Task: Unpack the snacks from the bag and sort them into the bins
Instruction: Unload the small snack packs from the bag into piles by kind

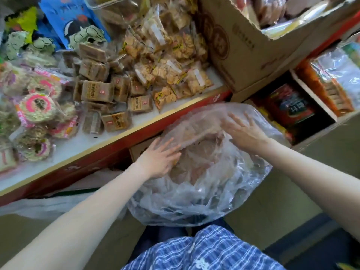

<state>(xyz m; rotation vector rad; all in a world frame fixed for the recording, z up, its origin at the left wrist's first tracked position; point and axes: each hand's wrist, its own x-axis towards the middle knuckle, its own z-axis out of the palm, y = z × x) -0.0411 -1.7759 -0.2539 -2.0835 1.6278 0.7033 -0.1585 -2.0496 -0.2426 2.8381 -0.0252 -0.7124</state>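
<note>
A big clear plastic bag [204, 193] stands in front of me below the shelf, with brownish wrapped snacks [196, 168] showing dimly through its film. My left hand [158, 159] lies on the bag's left side, fingers spread and straight, partly under a fold of plastic. My right hand [243, 131] presses flat on the bag's upper right, fingers spread toward the left. Neither hand holds a snack.
A white shelf with a red and yellow front edge [124, 137] carries piles of brown square packs [97, 90], bags of pale crackers [167, 61] and round pink-labelled packs [37, 108]. A large cardboard box [245, 47] stands at the right, over boxes of red packets [292, 108].
</note>
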